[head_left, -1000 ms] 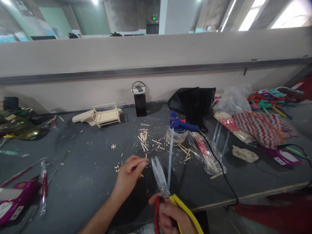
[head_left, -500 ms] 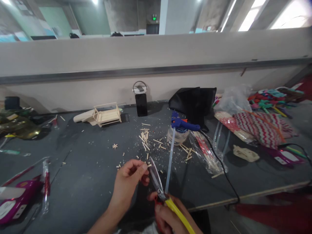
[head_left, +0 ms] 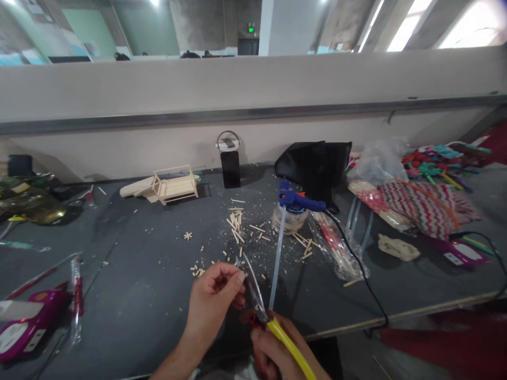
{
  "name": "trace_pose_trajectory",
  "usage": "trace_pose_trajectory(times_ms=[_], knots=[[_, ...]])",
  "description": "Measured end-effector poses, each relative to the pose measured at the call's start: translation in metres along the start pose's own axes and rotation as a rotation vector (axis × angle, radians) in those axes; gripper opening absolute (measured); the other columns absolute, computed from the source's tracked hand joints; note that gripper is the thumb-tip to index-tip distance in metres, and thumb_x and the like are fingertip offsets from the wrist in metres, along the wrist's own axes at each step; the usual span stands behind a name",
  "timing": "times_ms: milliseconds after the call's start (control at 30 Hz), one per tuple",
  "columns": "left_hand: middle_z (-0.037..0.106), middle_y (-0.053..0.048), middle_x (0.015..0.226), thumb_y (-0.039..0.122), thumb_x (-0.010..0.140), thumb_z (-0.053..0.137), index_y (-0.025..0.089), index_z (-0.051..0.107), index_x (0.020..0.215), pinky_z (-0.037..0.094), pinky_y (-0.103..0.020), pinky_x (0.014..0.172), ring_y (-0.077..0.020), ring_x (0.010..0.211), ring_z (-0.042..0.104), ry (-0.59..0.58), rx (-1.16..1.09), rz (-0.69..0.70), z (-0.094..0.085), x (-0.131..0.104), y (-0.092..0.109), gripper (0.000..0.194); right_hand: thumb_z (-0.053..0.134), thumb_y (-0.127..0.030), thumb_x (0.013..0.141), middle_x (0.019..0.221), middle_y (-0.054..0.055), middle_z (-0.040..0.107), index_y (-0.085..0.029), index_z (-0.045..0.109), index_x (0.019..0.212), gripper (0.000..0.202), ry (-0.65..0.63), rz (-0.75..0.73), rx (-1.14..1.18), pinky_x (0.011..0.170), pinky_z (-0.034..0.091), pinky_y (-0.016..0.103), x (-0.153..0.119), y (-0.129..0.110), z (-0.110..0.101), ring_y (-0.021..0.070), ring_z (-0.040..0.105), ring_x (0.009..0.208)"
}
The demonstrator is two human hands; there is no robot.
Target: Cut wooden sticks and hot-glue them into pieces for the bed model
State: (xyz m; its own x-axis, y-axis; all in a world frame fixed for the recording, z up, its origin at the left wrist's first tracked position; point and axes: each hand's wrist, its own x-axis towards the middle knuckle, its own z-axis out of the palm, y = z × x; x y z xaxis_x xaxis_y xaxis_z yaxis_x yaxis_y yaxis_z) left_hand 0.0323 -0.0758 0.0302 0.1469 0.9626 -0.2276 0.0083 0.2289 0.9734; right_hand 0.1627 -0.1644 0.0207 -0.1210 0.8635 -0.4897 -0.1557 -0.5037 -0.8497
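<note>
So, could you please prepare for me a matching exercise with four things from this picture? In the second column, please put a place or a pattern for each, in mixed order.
Column one
1. scissors
2. glue gun
3. small wooden frame
4. cloth

Column two
A. to the left of the black phone-like device
B. covered in zigzag stripes
C. held in the right hand
D. lying over a round jar

Right pairs: 1-C, 2-D, 3-A, 4-B
</note>
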Motion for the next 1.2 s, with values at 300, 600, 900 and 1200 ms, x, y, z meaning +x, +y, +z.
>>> trace_pose_trajectory(times_ms=[300, 600, 900, 1200], knots=[[0.062, 0.001, 0.055, 0.032, 0.07, 0.073, 0.016, 0.066, 0.069, 0.047, -0.021, 0.043, -0.0125, 0.044, 0.058, 0.022, 0.054, 0.015, 0.002, -0.002, 0.007, 0.017, 0.063, -0.064, 0.073, 0.052, -0.008, 0.041, -0.019, 0.06, 0.1, 0.053, 0.022, -0.047, 0.064, 0.041, 0.028, 0.021, 0.002, 0.004, 0.002, 0.0078, 0.035, 0.044], [0.061, 0.002, 0.063, 0.037, 0.079, 0.071, 0.018, 0.066, 0.084, 0.046, -0.016, 0.061, -0.0085, 0.061, 0.056, -0.02, -0.292, 0.029, -0.004, 0.003, -0.004, 0.021, 0.062, -0.068, 0.073, 0.051, -0.01, 0.036, -0.015, 0.057, 0.105, 0.062, 0.033, -0.052, 0.143, 0.042, 0.025, 0.022, 0.005, 0.016, 0.0, 0.0067, 0.03, 0.043], [0.074, -0.012, 0.097, 0.048, 0.078, 0.069, 0.015, 0.07, 0.098, 0.054, -0.03, 0.078, -0.0221, 0.088, 0.069, -0.38, -0.724, -0.32, 0.004, 0.004, -0.023, 0.039, 0.065, -0.06, 0.076, 0.055, -0.01, 0.04, -0.014, 0.058, 0.106, 0.055, -0.124, -0.014, 0.293, 0.045, 0.029, 0.021, 0.009, 0.023, -0.006, 0.0056, 0.032, 0.044], [0.074, -0.011, 0.101, 0.038, 0.077, 0.073, 0.017, 0.067, 0.102, 0.051, -0.017, 0.052, -0.0214, 0.09, 0.071, -0.319, -0.728, -0.373, 0.008, 0.002, -0.031, 0.033, 0.065, -0.058, 0.078, 0.059, -0.008, 0.044, -0.014, 0.057, 0.109, 0.054, -0.148, 0.021, 0.311, 0.045, 0.03, 0.021, 0.012, 0.035, -0.012, 0.0059, 0.037, 0.046]])
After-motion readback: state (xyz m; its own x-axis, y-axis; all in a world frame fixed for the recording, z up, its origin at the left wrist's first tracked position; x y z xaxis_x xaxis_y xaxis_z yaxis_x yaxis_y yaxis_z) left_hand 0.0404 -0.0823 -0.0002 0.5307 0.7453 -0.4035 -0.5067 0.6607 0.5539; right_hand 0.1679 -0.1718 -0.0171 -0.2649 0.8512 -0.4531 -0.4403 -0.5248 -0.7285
